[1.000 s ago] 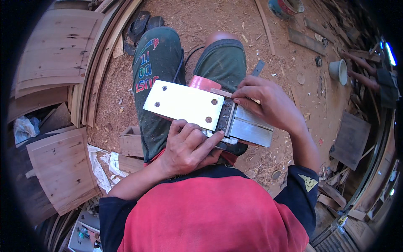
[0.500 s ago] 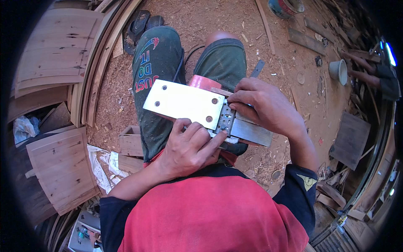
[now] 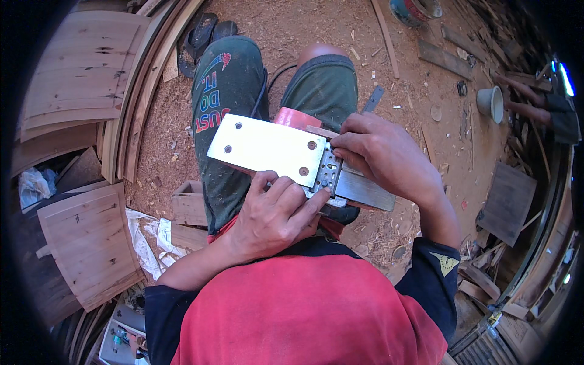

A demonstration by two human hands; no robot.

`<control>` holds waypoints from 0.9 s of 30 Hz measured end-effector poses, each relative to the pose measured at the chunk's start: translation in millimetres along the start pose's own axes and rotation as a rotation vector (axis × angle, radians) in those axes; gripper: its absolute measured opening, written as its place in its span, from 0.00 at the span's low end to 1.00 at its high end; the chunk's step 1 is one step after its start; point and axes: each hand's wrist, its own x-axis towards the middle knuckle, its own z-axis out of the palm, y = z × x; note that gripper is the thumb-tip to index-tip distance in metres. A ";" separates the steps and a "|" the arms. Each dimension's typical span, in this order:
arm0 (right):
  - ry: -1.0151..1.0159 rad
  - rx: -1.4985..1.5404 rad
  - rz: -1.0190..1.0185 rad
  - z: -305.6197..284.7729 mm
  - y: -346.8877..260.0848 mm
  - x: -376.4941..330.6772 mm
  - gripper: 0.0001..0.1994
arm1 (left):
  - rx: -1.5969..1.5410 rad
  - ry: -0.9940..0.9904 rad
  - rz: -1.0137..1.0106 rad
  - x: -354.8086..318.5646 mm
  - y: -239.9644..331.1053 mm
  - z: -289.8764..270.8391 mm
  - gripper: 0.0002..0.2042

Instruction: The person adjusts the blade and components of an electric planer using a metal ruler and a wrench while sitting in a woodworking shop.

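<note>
Because the electric planer lies sole-up across the person's thighs, its cutter drum faces the camera, and both hands likely serve to steady it there. The left hand wraps the planer's near edge, fingers closed on it; the right hand has fingertips pressed together beside the drum, whether pinching something small I cannot tell. The planer's red body is mostly hidden beneath its sole.

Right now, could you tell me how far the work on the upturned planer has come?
Done: the planer lies sole-up on the lap. In hand: the left hand steadies it while the right hand works at the cutter slot. Left: the slot is open and the planer not yet turned upright.
</note>
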 end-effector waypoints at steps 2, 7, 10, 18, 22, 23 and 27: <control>0.005 -0.001 0.008 0.4 -0.7 0.7 0.11 | -0.003 0.005 -0.001 -0.2 0.1 0.0 0.24; 0.050 0.004 -0.018 1.4 -0.9 0.4 0.11 | -0.010 -0.001 -0.003 -0.2 0.4 -0.4 0.24; 0.031 -0.001 -0.011 -0.5 -1.5 2.0 0.10 | -0.007 -0.001 -0.005 0.1 1.0 -0.4 0.24; -0.004 -0.065 -0.011 -4.7 -5.0 5.0 0.08 | -0.003 -0.015 -0.008 2.2 2.3 -1.6 0.23; -0.008 -0.106 -0.020 -3.7 -5.1 5.7 0.08 | -0.003 -0.010 -0.007 1.9 2.3 -1.7 0.23; -0.002 -0.115 -0.021 -3.2 -5.0 5.8 0.08 | 0.002 -0.014 -0.008 1.8 2.3 -1.8 0.23; -0.010 -0.134 -0.011 -4.2 -6.4 6.6 0.08 | 0.005 -0.018 -0.008 2.0 2.7 -1.9 0.24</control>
